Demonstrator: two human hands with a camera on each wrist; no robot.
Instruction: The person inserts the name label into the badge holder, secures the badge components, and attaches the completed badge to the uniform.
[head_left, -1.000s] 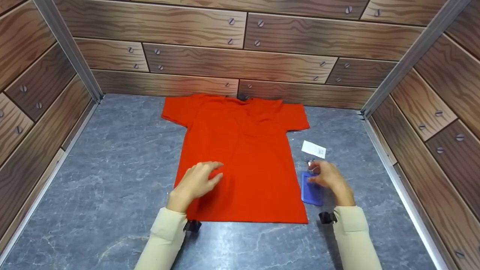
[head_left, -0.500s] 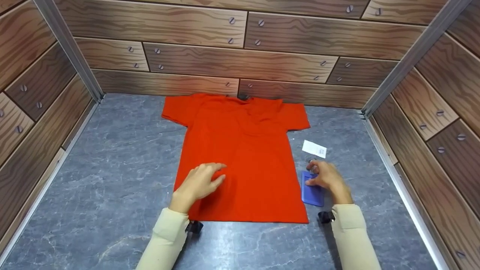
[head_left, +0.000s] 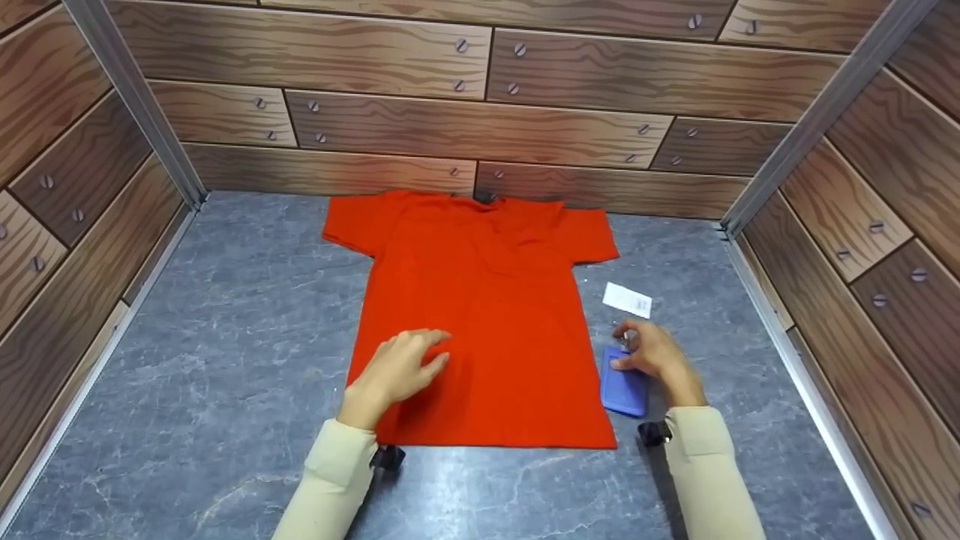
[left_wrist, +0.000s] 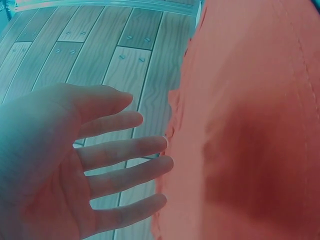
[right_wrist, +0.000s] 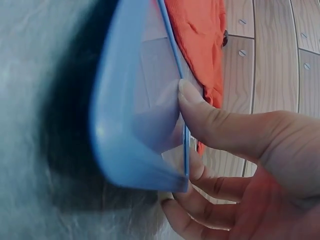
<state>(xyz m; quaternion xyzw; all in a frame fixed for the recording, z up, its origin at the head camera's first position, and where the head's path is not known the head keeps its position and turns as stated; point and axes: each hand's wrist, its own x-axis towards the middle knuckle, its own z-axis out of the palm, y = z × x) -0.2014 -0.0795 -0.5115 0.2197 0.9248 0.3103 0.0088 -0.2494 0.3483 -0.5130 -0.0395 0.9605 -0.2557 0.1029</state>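
Observation:
A red short-sleeved T-shirt (head_left: 487, 315) lies spread flat on the grey marbled surface, collar toward the back wall. Above its lower left part hovers my left hand (head_left: 394, 371), fingers apart and extended, holding nothing in the left wrist view. To the right of the shirt, my right hand (head_left: 656, 356) pinches the upper end of a blue badge holder (head_left: 622, 394). In the right wrist view the thumb (right_wrist: 192, 95) lies on one face of the holder's clear-windowed frame (right_wrist: 112, 125), other fingers behind it. A small metal clip at its top is partly hidden by the fingers.
A white printed card (head_left: 628, 299) lies just beyond the right hand. A small dark object (head_left: 485, 197) shows at the shirt's collar, near the back wall (head_left: 375, 120). Wood-patterned panels (head_left: 862, 262) with metal corner strips enclose the back and both sides.
My right thumb has come down a little onto the badge holder, and the holder has shifted very slightly toward me. The left hand has barely moved, and the shirt lies as before.

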